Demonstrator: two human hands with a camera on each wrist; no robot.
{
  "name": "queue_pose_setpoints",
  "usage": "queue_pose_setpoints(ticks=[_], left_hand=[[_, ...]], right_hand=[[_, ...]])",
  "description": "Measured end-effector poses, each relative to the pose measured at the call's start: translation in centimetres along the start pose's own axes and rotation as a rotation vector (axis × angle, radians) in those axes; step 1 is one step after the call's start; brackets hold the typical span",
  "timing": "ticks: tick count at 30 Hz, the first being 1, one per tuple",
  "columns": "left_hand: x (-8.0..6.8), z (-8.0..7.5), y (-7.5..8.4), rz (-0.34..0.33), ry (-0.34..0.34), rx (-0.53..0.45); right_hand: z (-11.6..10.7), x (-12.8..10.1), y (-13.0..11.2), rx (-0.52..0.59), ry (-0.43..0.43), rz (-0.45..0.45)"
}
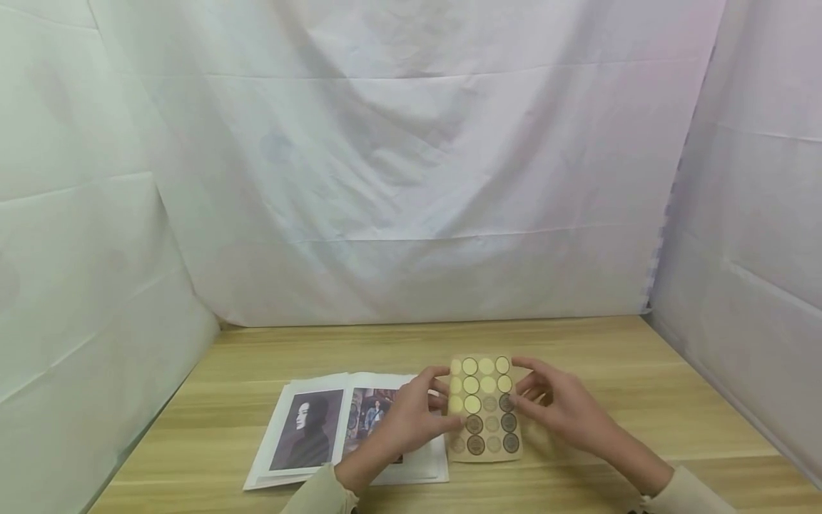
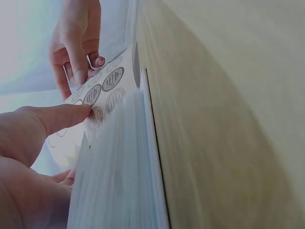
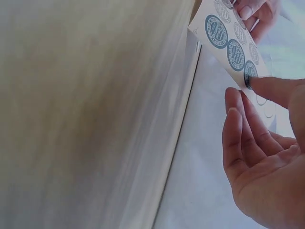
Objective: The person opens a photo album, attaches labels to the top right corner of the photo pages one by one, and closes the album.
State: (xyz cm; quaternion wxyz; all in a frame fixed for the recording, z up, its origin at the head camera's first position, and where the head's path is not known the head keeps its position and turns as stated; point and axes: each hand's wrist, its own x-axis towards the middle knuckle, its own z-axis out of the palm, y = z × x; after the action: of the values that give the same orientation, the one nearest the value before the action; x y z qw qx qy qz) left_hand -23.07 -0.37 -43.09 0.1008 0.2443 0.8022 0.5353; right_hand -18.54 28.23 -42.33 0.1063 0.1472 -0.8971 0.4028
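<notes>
— Sticker sheet (image 1: 484, 407), where is it?
— Held upright near the tabletop's (image 1: 578, 343) front edge, pinched by the left hand (image 1: 404, 421) and right hand (image 1: 565, 410), beside the photo prints (image 1: 308, 432).

The left hand (image 1: 411, 421) covers part of the right-hand photo (image 1: 374, 417); the sticker sheet (image 1: 484, 407) print (round seals) stays unreadable.

The sticker sheet (image 1: 484, 407) is held upright above the table (image 1: 610, 371), near its front edge, between the left hand (image 1: 411, 417) on its left side and the right hand (image 1: 559, 407) on its right. The photo prints (image 1: 308, 428) lie flat on the table, left of the sheet, partly under the left hand
</notes>
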Motion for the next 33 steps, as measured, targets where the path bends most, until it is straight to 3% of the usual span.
queue_pose_setpoints(ticks=[9, 17, 25, 29, 33], left_hand=[[0.4, 0.6, 0.0, -0.062, 0.019, -0.237], [0.7, 1.1, 0.3, -0.116, -0.064, -0.506], [0.6, 1.7, 1.0, -0.114, -0.14, -0.561], [0.7, 2.0, 1.0, -0.108, -0.14, -0.572], [0.7, 2.1, 1.1, -0.109, -0.124, -0.563]], right_hand=[[-0.5, -0.2, 0.2, 0.17, -0.026, 0.091], [-0.7, -0.3, 0.3, 0.271, -0.057, 0.072], [-1.0, -0.3, -0.6, 0.34, -0.073, 0.084], [-0.8, -0.5, -1.2, 0.315, 0.001, 0.079], [-0.3, -0.7, -2.2, 0.099, 0.193, -0.044]])
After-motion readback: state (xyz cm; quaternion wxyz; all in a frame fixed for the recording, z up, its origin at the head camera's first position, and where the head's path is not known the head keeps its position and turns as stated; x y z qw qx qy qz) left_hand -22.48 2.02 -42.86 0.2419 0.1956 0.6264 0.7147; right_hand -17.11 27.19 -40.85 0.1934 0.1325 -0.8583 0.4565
